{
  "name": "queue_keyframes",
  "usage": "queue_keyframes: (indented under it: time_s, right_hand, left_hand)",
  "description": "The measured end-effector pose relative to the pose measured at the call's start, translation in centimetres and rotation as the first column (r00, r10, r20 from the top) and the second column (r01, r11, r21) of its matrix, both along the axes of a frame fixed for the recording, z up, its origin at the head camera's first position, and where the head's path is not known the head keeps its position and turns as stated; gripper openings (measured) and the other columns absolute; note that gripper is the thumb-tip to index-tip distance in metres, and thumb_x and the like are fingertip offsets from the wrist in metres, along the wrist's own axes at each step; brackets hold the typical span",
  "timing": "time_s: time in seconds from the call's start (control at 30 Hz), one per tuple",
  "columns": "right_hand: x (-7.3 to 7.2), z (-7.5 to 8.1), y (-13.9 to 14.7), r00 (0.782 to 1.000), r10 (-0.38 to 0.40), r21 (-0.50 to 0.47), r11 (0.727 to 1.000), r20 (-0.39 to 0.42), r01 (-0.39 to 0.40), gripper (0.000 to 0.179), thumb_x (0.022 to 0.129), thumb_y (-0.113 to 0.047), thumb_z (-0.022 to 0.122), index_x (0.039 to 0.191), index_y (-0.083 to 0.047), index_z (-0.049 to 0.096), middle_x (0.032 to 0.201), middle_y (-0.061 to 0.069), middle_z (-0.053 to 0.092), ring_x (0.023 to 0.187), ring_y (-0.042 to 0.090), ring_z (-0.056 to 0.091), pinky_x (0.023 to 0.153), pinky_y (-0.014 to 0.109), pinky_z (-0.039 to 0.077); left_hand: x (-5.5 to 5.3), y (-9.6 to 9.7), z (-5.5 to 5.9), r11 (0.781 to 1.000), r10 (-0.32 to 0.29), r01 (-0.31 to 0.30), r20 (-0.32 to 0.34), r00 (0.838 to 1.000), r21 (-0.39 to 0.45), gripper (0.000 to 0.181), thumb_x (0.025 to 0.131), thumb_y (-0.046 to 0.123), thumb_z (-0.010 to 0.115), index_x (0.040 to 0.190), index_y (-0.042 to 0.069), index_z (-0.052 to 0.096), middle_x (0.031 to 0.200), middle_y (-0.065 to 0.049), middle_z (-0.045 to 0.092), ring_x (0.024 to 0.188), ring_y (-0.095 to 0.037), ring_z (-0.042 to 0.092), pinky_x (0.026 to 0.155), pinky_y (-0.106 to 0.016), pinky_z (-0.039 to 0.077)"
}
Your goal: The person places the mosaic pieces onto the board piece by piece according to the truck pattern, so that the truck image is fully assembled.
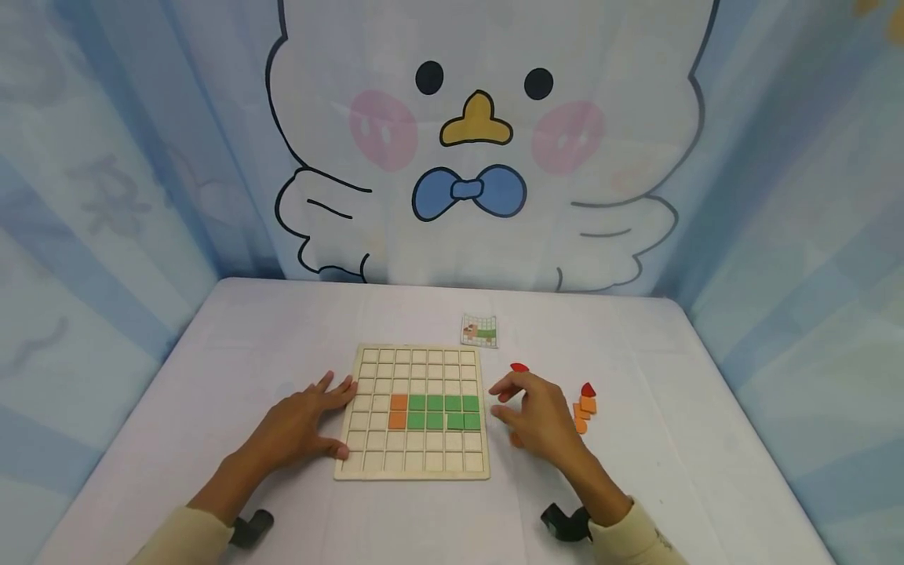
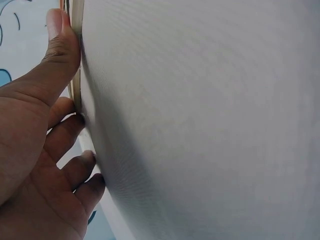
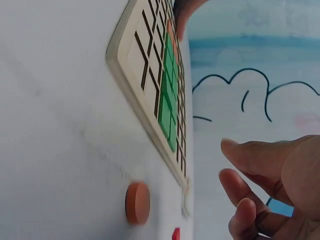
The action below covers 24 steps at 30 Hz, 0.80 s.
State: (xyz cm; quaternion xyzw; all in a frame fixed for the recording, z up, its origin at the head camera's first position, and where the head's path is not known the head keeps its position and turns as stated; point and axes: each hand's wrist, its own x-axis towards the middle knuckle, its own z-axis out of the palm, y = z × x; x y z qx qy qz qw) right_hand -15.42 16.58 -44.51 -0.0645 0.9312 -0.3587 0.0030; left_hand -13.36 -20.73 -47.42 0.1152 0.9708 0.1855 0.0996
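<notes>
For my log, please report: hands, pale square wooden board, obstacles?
Left hand touches board; right hand beside it, empty. Board bears eight green square tiles, two orange ones. No obstacle seen.

The table (image 1: pixel 671 439) carries 1 board (image 1: pixel 411 475) with 7 rows of 7 compartments. Toward the board's right edge sit 8 green squares (image 1: pixel 435 403), 4 in each of 2 rows, and 2 orange squares (image 1: pixel 399 402), 1 at the left end of each row. 1 picture card (image 1: pixel 479 331) lies toward the table's far edge. Off the board, toward the table's right edge, 2 red pieces (image 1: pixel 588 390) show, well apart, plus at least 3 orange pieces (image 1: pixel 588 405) in 1 cluster and 1 orange disc (image 3: pixel 138 203) near the board's near right corner. 2 hands (image 1: pixel 300 428) are in view, 1 left and 1 right.
</notes>
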Motion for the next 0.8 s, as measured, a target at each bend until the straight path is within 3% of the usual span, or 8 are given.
queue_keyframes:
  time_s: [0.43,0.6,0.8]
  right_hand:
    - [-0.4,-0.8,8.9,0.989,-0.142,0.088,0.986,-0.043,0.145,0.021,0.092,-0.012,0.083,0.112,-0.014,0.078,0.099,0.005,0.075,0.081,0.019,0.057,0.068,0.025,0.047]
    - [-0.5,-1.1,10.8,0.984,-0.165,0.114,0.979,-0.066,0.171,0.02,0.092,-0.013,0.083,0.112,-0.012,0.079,0.098,0.006,0.075,0.081,0.021,0.055,0.068,0.027,0.044]
    - [-0.9,-1.7,12.1,0.982,-0.185,0.151,0.97,-0.048,0.19,0.022,0.093,-0.018,0.084,0.113,-0.012,0.079,0.103,0.007,0.077,0.094,0.024,0.061,0.08,0.032,0.047]
  left_hand:
    - [0.1,0.0,0.0,1.0,0.002,-0.002,0.0,1.0,0.001,0.116,0.064,0.058,0.094,0.163,0.021,0.045,0.17,-0.024,0.035,0.151,-0.057,0.04,0.112,-0.074,0.043]
    - [0.1,0.0,0.0,1.0,0.002,-0.002,-0.007,1.0,-0.001,0.116,0.064,0.058,0.094,0.162,0.021,0.045,0.17,-0.024,0.036,0.151,-0.056,0.039,0.112,-0.074,0.043]
    - [0.2,0.0,-0.1,1.0,-0.001,0.001,-0.009,1.0,0.008,0.116,0.064,0.059,0.094,0.162,0.02,0.045,0.169,-0.024,0.037,0.151,-0.057,0.04,0.112,-0.074,0.043]
